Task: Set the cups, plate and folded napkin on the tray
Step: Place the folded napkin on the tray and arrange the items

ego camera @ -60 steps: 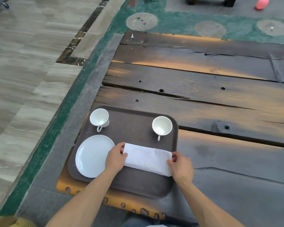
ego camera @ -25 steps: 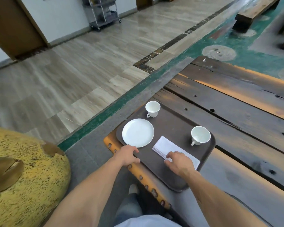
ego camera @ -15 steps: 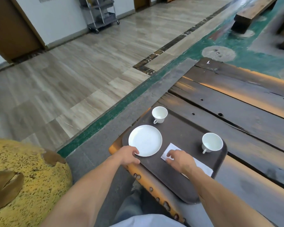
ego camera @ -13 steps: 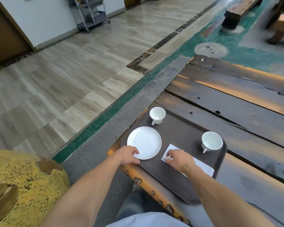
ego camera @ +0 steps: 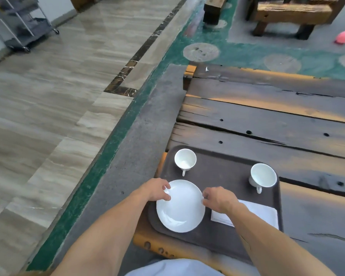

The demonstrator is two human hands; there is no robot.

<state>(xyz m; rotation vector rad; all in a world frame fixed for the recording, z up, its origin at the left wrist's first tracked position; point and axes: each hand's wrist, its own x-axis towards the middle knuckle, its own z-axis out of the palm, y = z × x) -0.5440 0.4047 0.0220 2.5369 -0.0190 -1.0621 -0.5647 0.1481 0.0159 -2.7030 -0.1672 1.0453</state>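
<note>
A dark brown tray lies at the near left corner of a wooden plank table. On it stand two white cups, one at the back left and one at the back right. A white plate sits at the tray's front left. My left hand pinches the plate's left rim and my right hand pinches its right rim. A folded white napkin lies to the right of the plate, partly hidden under my right forearm.
The plank table stretches away to the back and right. Its left edge drops to a grey and green floor border. A metal trolley stands far left; wooden benches and a pink object are far back.
My right hand left the napkin and went to the plate's right rim. My left hand moved from the tray's front edge onto the plate's left rim. The view turned right.
</note>
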